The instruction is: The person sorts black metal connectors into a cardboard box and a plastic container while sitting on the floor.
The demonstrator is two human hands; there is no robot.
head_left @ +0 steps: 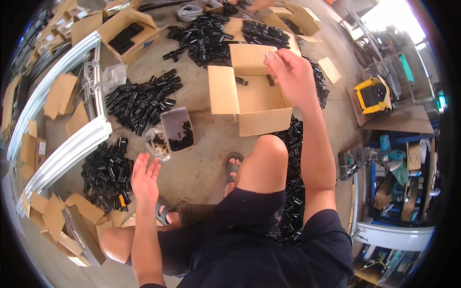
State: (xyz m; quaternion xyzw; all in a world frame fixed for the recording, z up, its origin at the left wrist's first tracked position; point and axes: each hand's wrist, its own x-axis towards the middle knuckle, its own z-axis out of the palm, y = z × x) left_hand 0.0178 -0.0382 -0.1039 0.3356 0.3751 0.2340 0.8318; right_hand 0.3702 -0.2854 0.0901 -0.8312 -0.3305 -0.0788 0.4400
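My right hand (pixel 293 77) is raised over the right side of an open cardboard box (pixel 261 98), its fingers curled in a pinch. Whatever they may hold is hidden. Inside the box lie a small black piece (pixel 241 81) and another black piece (pixel 270 79). My left hand (pixel 145 180) hovers palm up with its fingers stretched out, holding nothing. Nearest to it is a heap of black plastic-looking parts (pixel 108 173) on the floor. Just beyond it sit a clear plastic bag (pixel 157 144) and a grey tub (pixel 176 117) of small dark pieces.
More black parts form a pile (pixel 144 98) at left, a pile (pixel 204 41) at the back and a strip (pixel 294 192) beside my right leg. A silver metal frame (pixel 72 158) stands at left. Another box (pixel 127 36) holds black parts. A yellow-framed item (pixel 372 95) is at right.
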